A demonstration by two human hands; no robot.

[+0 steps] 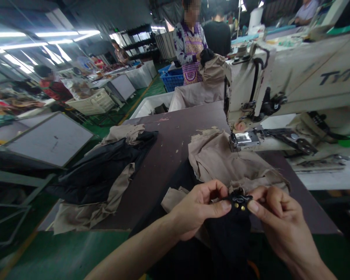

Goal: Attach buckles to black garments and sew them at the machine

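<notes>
Both of my hands pinch a small black strap piece with brass rivets (239,202) at the near edge of the dark table (166,155). My left hand (200,208) grips its left end between thumb and fingers. My right hand (275,217) grips the right end the same way. The piece belongs to black fabric (227,237) hanging down toward me. Just beyond it lies a crumpled beige fabric piece (221,159), which reaches under the sewing machine's arm (259,140).
A cream industrial sewing machine (303,77) fills the right. A heap of black and beige fabric (105,171) lies on the table's left. Behind stand a person in a floral apron (189,42), white bins (151,105), blue crates (172,79) and other workers at tables.
</notes>
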